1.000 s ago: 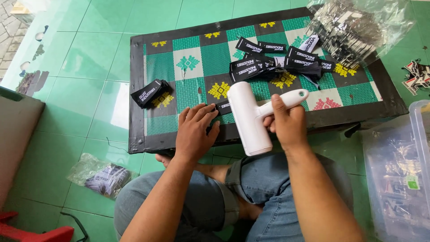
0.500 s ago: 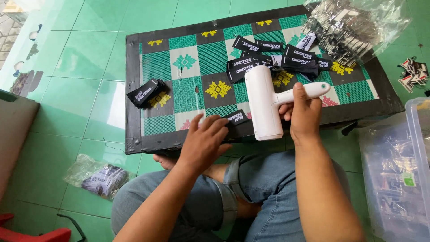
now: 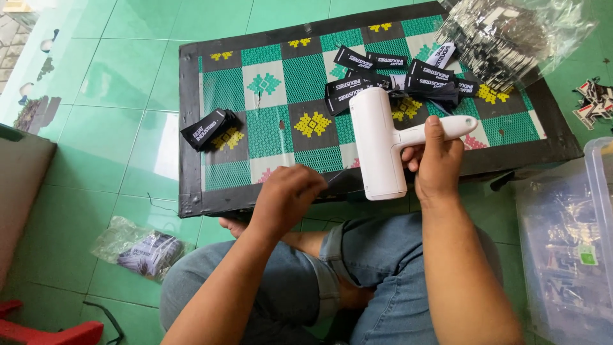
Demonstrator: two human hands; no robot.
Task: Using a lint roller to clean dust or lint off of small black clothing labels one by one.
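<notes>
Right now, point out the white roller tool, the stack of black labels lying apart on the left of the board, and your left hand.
white roller tool point(image 3: 378, 144), head view, on its barrel.
stack of black labels point(image 3: 209, 128), head view, top label.
left hand point(image 3: 288, 197), head view, back of the hand.

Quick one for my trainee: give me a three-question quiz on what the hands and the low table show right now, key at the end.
1. True or false: the right hand holds the white roller tool by its handle.
2. Where does the small stack of black labels lie on the patterned table? A) its left part, apart from the rest B) under the roller C) on the floor
3. Fill in: the left hand is at the table's ____ edge.

Key: 1 true; 2 A; 3 near (front), where it seems to pinch something dark; what it is cannot be told.
</notes>
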